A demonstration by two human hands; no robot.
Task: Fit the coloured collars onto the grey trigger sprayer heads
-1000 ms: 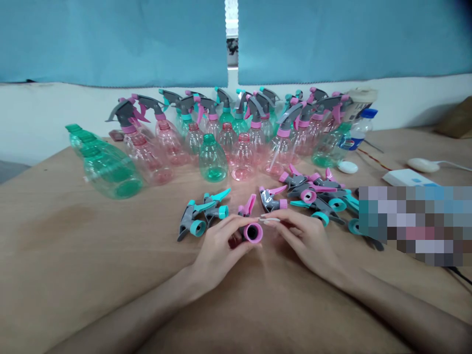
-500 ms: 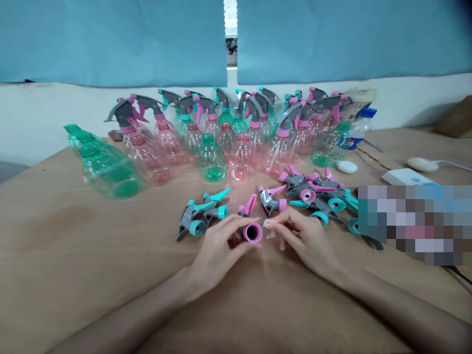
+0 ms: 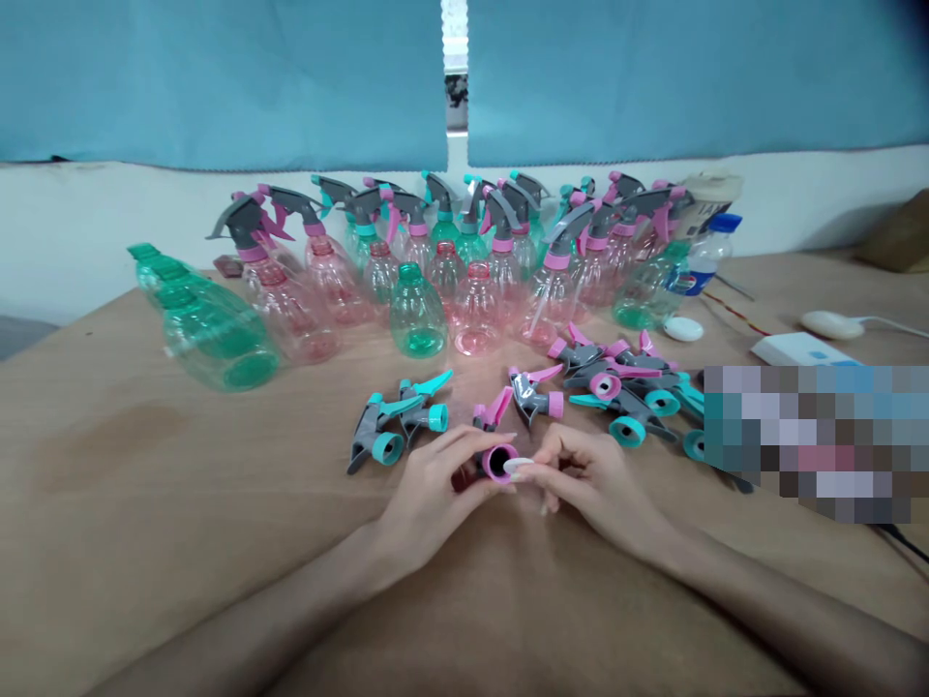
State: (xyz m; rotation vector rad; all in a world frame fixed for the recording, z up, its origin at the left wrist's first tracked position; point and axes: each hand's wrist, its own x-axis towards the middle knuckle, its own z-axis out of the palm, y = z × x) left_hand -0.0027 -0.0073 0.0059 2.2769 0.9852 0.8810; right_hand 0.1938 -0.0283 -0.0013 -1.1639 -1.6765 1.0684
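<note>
My left hand [image 3: 432, 494] is closed around a grey and pink trigger sprayer head [image 3: 491, 411], its pink collar turned with the dark opening toward me. In a pinch between thumb and finger, my right hand [image 3: 599, 474] has a small white disc [image 3: 518, 466], tilted at the right edge of the collar's opening. Whether the disc has a hole I cannot make out. Just beyond my hands lies another pink-collared sprayer head [image 3: 533, 395]. Two teal-collared sprayer heads [image 3: 377, 436] rest to the left of my left hand.
A pile of sprayer heads [image 3: 616, 387] lies to the right. Behind stand several bottles, some with sprayers fitted, and open green bottles [image 3: 419, 315] and pink bottles [image 3: 475, 315]. A blue-capped bottle [image 3: 707, 257], a white box [image 3: 802, 348] and cables are at the right. Part there is blurred out.
My right hand has moved slightly left, bringing the white disc from beside the collar to its opening. My left hand keeps the sprayer head almost in place, tilted a little differently.
</note>
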